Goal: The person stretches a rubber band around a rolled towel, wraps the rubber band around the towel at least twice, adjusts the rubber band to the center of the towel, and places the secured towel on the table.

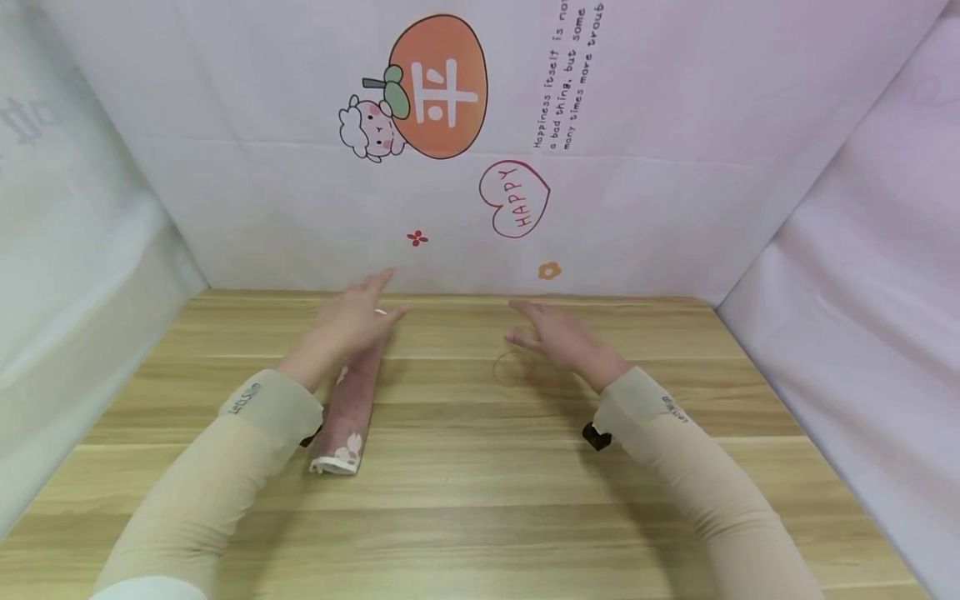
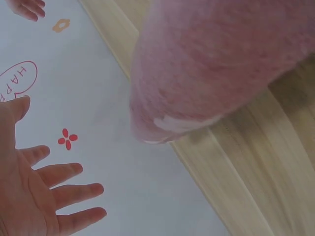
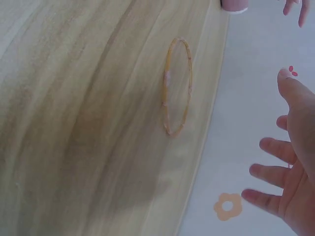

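Note:
A pink rolled towel [image 1: 354, 410] with white patterns and white edging lies lengthwise on the left half of the table. My left hand [image 1: 347, 321] hovers over its far end, fingers spread and holding nothing. In the left wrist view the plush roll [image 2: 211, 69] is close to the camera, apart from the spread fingers. A thin yellowish-tan band [image 3: 166, 83], probably a rubber band, lies as a loop on the wood near the back. Above and just right of it is my right hand [image 1: 564, 335], empty, with its fingers extended.
The wood-grain table [image 1: 465, 517] meets a white printed cloth [image 1: 675, 208] hanging along the back. White cloth walls [image 1: 885, 333] also stand at the left and right. Black wrist devices [image 1: 597, 436] show under both sleeves.

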{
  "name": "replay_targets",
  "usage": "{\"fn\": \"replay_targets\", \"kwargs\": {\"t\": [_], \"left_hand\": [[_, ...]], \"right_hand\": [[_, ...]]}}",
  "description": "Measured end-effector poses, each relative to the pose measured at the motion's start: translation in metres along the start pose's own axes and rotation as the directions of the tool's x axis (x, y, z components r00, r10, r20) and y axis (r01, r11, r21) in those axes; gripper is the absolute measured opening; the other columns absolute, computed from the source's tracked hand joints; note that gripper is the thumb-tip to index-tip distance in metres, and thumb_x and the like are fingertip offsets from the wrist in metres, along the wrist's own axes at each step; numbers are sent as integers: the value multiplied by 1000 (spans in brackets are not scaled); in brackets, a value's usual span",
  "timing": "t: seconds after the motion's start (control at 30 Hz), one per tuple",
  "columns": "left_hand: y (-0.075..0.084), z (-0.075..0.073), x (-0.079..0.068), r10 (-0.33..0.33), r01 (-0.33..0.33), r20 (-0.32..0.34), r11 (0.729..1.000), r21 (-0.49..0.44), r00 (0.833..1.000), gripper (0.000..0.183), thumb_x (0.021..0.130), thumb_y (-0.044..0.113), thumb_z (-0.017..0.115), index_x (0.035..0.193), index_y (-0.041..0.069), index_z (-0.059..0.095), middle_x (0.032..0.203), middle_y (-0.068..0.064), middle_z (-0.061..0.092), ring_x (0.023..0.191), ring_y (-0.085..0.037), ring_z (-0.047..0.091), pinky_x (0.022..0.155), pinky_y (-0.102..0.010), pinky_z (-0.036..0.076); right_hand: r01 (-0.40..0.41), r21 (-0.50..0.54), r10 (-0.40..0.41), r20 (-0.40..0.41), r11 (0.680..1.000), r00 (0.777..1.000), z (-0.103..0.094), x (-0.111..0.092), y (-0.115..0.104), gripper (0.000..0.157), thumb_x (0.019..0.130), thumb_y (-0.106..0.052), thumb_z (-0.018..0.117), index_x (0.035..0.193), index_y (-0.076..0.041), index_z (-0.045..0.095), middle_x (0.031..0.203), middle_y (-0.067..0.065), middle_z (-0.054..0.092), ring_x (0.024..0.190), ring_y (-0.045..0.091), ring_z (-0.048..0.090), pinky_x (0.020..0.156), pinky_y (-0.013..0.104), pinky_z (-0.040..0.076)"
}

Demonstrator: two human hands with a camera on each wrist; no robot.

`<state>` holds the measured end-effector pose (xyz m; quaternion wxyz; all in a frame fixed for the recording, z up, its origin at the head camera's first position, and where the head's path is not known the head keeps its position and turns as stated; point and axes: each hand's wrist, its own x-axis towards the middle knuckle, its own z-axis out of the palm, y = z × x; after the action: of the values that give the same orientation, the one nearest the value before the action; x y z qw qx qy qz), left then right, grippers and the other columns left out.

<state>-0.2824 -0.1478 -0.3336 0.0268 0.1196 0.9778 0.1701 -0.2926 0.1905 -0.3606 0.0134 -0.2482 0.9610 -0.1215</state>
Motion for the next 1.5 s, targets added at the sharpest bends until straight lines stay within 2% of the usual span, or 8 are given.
{"fn": "replay_targets", "kwargs": {"t": [0.13,0.23,0.37,0.5,0.6,0.73,1.4,1.5], "left_hand": [[-9,-1,-4,-2,2,-4,1000,-20,1000,80,105,56,46,166,18,13,153,-25,44,132,-47,49,99,-63,46],[-13,-1,-7,-9,9,-10,999,-42,1000,78,105,53,48,166,17,14,114,-24,65,97,-40,65,84,-54,52],[-18,0,-11,-22,20,-19,997,-77,1000,76,106,47,50,165,15,16,76,-11,55,61,-22,51,70,-44,48],[-21,3,-14,-22,19,-26,993,-115,999,74,106,44,50,165,12,19,86,-16,60,65,-24,54,73,-46,50],[-24,6,-16,-21,17,-29,988,-150,999,71,106,42,50,163,9,24,121,-26,63,98,-39,64,92,-57,49],[-31,8,-20,-23,19,-17,977,-211,1000,68,105,40,52,161,7,30,145,-30,51,130,-49,50,107,-62,40],[-59,9,-36,-79,107,106,949,-296,991,57,105,27,50,146,-12,44,133,-38,55,119,-49,58,98,-58,49],[-60,13,-37,-77,120,145,940,-318,986,60,102,26,51,147,-14,42,110,-32,66,94,-38,67,91,-52,53]], "right_hand": [[6,3,-6,13,1000,1000,4,1,0,66,105,-44,56,157,-7,38,154,22,45,139,41,45,115,54,34],[3,21,-4,11,1000,1000,7,2,0,64,105,-42,57,156,-7,41,154,20,45,140,40,43,116,53,33],[2,50,-2,13,999,1000,11,1,2,61,105,-41,58,153,-5,45,150,19,51,138,38,46,115,53,34],[4,64,-5,24,998,1000,16,-2,5,57,105,-37,59,149,-1,49,141,20,58,131,38,53,110,54,39],[1,76,-3,29,997,1000,19,-4,8,53,105,-33,61,145,0,53,136,20,61,125,37,57,106,54,44],[-15,111,11,40,994,999,21,-3,10,48,104,-30,62,141,0,57,132,19,64,119,36,61,101,52,48],[-81,268,70,48,960,996,33,3,21,33,102,-19,65,126,4,67,106,16,67,97,29,62,86,45,52],[-90,264,80,48,960,996,36,4,22,32,102,-18,66,125,4,68,104,15,66,91,26,61,81,42,52]]}}
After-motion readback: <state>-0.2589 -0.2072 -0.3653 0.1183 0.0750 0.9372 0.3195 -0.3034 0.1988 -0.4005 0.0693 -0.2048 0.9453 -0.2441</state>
